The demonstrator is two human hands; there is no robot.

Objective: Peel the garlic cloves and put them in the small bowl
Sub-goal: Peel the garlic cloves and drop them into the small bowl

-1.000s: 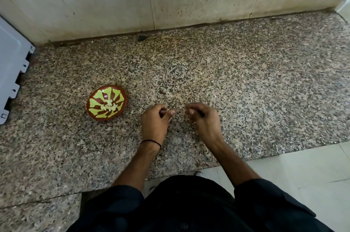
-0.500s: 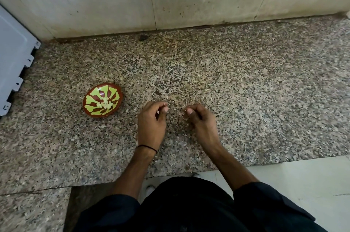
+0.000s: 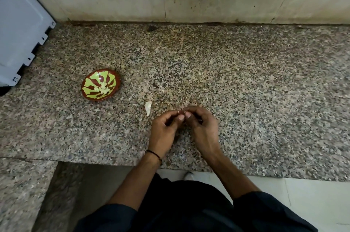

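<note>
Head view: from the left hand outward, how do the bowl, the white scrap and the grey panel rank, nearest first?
1. White scrap, just up-left of the left hand.
2. Bowl, farther left.
3. Grey panel, far left edge.

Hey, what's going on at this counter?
A person stands at the speckled granite counter, peeling garlic by hand. The left hand and right hand meet at the fingertips, pinching a small pale piece, probably a clove, mostly hidden by the fingers. A white papery scrap lies on the counter just left of the hands. Further left, the small round brown bowl with a green pattern already holds a few pale peeled cloves.
</note>
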